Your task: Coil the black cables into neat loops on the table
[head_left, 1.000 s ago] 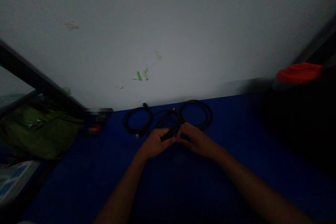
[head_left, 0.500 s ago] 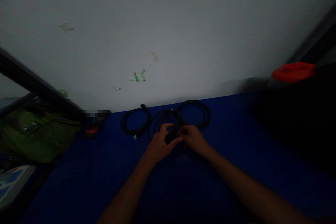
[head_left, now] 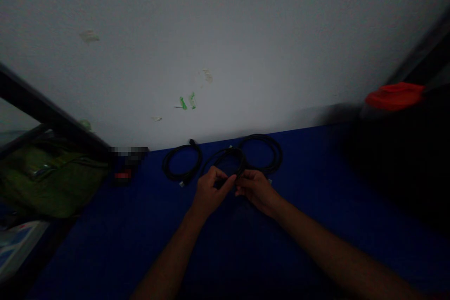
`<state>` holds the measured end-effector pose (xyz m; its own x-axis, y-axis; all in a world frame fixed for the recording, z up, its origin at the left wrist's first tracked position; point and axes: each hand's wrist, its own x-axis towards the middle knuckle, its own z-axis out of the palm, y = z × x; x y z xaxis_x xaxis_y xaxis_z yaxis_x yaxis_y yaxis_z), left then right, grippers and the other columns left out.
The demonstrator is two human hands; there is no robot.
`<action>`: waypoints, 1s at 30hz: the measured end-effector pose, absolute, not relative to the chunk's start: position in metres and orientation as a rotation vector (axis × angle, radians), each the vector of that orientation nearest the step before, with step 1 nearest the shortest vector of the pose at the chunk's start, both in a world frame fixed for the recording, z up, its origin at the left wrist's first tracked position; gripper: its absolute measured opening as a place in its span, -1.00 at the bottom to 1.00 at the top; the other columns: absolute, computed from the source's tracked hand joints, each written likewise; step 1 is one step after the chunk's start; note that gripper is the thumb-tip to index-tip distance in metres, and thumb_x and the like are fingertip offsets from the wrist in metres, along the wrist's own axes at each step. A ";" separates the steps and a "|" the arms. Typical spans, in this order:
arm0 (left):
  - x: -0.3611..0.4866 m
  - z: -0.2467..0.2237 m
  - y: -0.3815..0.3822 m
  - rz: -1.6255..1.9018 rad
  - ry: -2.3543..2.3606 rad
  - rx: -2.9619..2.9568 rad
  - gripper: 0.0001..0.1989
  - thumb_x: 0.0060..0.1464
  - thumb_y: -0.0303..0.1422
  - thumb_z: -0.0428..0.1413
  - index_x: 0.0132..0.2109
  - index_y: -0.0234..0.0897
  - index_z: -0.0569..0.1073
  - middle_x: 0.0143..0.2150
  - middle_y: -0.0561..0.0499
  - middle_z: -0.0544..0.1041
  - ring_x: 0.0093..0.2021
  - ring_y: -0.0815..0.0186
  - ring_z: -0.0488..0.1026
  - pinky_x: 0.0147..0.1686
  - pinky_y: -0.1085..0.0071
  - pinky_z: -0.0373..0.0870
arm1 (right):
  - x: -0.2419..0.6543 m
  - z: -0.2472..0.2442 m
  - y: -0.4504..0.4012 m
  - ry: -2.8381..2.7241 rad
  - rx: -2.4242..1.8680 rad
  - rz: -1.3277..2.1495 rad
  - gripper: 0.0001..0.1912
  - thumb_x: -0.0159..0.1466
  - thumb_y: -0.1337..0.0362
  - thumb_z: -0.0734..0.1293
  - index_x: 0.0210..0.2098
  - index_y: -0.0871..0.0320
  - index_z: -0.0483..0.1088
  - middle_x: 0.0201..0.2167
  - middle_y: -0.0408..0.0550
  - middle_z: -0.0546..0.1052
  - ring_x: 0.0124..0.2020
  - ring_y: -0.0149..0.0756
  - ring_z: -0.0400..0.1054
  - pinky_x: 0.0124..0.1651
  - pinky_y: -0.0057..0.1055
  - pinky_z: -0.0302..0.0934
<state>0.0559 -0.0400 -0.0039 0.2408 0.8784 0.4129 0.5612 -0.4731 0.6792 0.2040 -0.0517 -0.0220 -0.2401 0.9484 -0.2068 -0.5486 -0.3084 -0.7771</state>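
Observation:
My left hand [head_left: 211,193] and my right hand [head_left: 255,191] meet low on the blue table, pinching a black cable [head_left: 227,159] between them. That cable rises from my fingers in a loop. The dark plug end is mostly hidden by my fingers. Farther back lie two coils of black cable, one to the left [head_left: 181,163] and one to the right [head_left: 262,152]. They seem to be joined to the loop, though the dim light hides how. A small white connector tip [head_left: 182,183] shows at the left coil.
The blue table [head_left: 87,243] meets a white wall [head_left: 225,47] just behind the coils. A small black-and-red object [head_left: 123,168] stands to the left, beside a green bag [head_left: 52,180]. A red cloth [head_left: 395,96] sits on a dark mass at right.
My hands have drawn slightly toward me, pulling the cable's middle loop out more plainly. The dark plug is now more covered by my fingers. The view has tilted slightly.

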 end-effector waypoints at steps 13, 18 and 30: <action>0.052 -0.003 -0.035 1.049 1.287 2.121 -0.81 0.14 -0.25 -0.06 -0.25 -0.27 0.34 -0.41 0.05 0.44 -0.41 0.39 0.39 -0.40 0.48 0.30 | 0.207 -0.020 -0.052 -0.693 -0.806 1.786 -0.86 -0.09 0.39 0.44 -0.52 0.21 0.39 -0.51 -0.19 0.40 -0.52 -0.51 0.28 -0.43 -0.53 0.29; 0.052 0.003 -0.035 0.960 1.282 2.139 -0.67 0.20 -0.24 -0.18 -0.44 -0.28 0.30 -0.57 0.10 0.29 -0.52 0.41 0.27 -0.48 0.49 0.19 | 0.207 -0.020 -0.053 -0.715 -0.824 1.792 -0.85 -0.09 0.41 0.42 -0.51 0.21 0.37 -0.51 -0.19 0.40 -0.51 -0.50 0.28 -0.45 -0.55 0.29; 0.048 0.000 -0.028 0.833 1.176 1.772 -0.63 0.13 -0.09 -0.11 -0.47 -0.28 0.22 -0.61 0.17 0.19 -0.60 0.47 0.14 -0.58 0.53 0.09 | 0.209 -0.014 -0.053 -1.062 -0.977 1.632 -0.67 0.09 0.05 0.33 -0.51 0.21 0.29 -0.52 -0.13 0.39 -0.52 -0.45 0.26 -0.68 -0.60 0.20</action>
<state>0.0477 -0.0283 0.0003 0.3413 0.9367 0.0786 0.3854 -0.2157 0.8972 0.2091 -0.0526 -0.0141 -0.2550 0.9585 -0.1274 -0.2715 -0.1974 -0.9420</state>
